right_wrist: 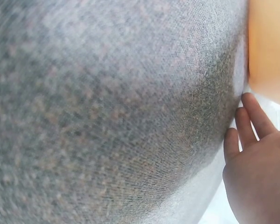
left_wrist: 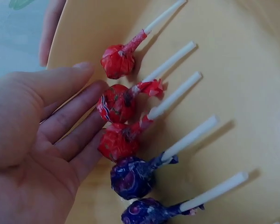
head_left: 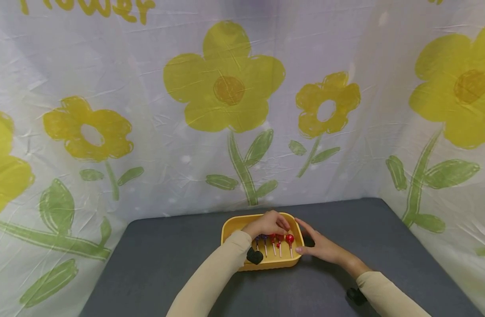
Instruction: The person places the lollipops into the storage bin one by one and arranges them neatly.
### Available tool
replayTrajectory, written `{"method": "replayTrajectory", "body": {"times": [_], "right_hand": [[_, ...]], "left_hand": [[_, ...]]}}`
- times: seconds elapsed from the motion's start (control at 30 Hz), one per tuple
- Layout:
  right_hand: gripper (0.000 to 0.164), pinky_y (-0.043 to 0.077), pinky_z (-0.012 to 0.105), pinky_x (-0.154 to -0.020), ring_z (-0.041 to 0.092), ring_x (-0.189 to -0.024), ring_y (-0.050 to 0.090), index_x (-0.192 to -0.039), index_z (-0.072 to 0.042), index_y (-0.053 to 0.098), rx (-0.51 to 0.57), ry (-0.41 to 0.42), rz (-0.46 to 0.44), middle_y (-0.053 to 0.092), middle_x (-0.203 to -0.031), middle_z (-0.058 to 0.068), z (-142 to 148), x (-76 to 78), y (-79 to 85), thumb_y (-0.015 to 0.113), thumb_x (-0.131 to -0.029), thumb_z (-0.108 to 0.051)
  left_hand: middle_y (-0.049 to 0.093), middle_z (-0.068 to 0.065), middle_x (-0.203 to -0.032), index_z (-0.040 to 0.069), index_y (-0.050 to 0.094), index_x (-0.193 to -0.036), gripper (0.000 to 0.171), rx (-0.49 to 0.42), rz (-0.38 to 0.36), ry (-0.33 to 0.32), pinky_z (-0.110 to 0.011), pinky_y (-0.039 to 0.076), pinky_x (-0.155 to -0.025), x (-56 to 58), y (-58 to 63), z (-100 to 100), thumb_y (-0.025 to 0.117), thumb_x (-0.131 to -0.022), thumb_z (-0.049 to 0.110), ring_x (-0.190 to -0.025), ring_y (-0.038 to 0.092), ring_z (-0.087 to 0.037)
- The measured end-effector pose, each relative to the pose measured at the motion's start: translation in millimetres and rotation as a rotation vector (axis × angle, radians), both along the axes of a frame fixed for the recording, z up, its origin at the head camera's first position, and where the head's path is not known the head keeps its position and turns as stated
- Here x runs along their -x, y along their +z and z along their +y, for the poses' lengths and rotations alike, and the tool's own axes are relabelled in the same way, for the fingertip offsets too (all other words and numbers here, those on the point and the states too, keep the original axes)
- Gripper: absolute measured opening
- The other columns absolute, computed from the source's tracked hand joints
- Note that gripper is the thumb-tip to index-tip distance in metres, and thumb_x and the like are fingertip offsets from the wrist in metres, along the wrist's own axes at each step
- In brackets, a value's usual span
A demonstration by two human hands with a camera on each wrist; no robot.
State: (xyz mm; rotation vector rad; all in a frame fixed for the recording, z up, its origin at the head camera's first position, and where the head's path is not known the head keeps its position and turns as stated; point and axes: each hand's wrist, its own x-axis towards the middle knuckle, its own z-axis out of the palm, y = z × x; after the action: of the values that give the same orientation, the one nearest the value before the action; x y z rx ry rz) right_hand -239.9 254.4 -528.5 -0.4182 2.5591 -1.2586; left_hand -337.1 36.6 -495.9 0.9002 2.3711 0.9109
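Note:
A yellow tray holds a row of wrapped lollipops with white sticks. Three are red: one at the row's end, then a second and a third. Beside them lie purple-blue lollipops. My left hand reaches over the tray, its fingers loosely extended behind the candy heads; in the left wrist view the fingertips are close to or touching the red ones, partly hidden by them. My right hand spreads its thumb and fingers at the tray's right side, at or against the rim.
The tray stands on a dark grey table near its back edge. Behind and beside it hangs a white curtain with painted yellow flowers. Black wrist cameras are strapped on both forearms.

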Motion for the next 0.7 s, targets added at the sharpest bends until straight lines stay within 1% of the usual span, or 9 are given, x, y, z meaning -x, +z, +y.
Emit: {"method": "replayTrajectory", "body": {"times": [0.07, 0.23, 0.4, 0.7], "right_hand": [[0.090, 0.039, 0.067, -0.103, 0.039, -0.140, 0.040, -0.159, -0.035, 0.010, -0.001, 0.001, 0.004, 0.042, -0.150, 0.017, 0, -0.2, 0.0, 0.070, -0.092, -0.037], [0.090, 0.040, 0.067, -0.103, 0.039, -0.141, 0.039, -0.159, -0.033, 0.010, 0.000, 0.006, 0.018, 0.042, -0.151, 0.017, 0, -0.1, 0.0, 0.070, -0.092, -0.036], [0.090, 0.042, 0.065, -0.101, 0.039, -0.138, 0.041, -0.159, -0.033, 0.010, -0.004, 0.005, 0.022, 0.043, -0.149, 0.017, 1, -0.1, -0.5, 0.070, -0.092, -0.036], [0.090, 0.041, 0.065, -0.101, 0.038, -0.137, 0.042, -0.159, -0.032, 0.010, 0.008, 0.011, 0.028, 0.044, -0.147, 0.017, 1, 0.5, -1.4, 0.070, -0.092, -0.038]], "left_hand": [[0.076, -0.008, -0.106, 0.007, 0.075, -0.109, 0.021, 0.012, 0.010, -0.021, -0.016, 0.055, -0.074, -0.3, -0.1, 2, 0.073, -0.089, 0.012, -0.086, 0.070, -0.009], [0.077, -0.007, -0.103, 0.007, 0.075, -0.107, 0.022, 0.027, 0.019, -0.026, -0.015, 0.053, -0.072, -2.3, 2.4, 9, 0.077, -0.086, 0.013, -0.082, 0.068, -0.006], [0.077, -0.008, -0.101, 0.005, 0.075, -0.105, 0.022, 0.034, 0.006, -0.020, -0.016, 0.053, -0.067, -3.8, 2.2, 12, 0.078, -0.084, 0.011, -0.077, 0.068, -0.007], [0.077, -0.008, -0.099, 0.006, 0.076, -0.103, 0.019, 0.026, -0.006, -0.015, -0.017, 0.055, -0.069, -4.0, -0.5, 12, 0.078, -0.084, 0.006, -0.082, 0.071, -0.012]]}}
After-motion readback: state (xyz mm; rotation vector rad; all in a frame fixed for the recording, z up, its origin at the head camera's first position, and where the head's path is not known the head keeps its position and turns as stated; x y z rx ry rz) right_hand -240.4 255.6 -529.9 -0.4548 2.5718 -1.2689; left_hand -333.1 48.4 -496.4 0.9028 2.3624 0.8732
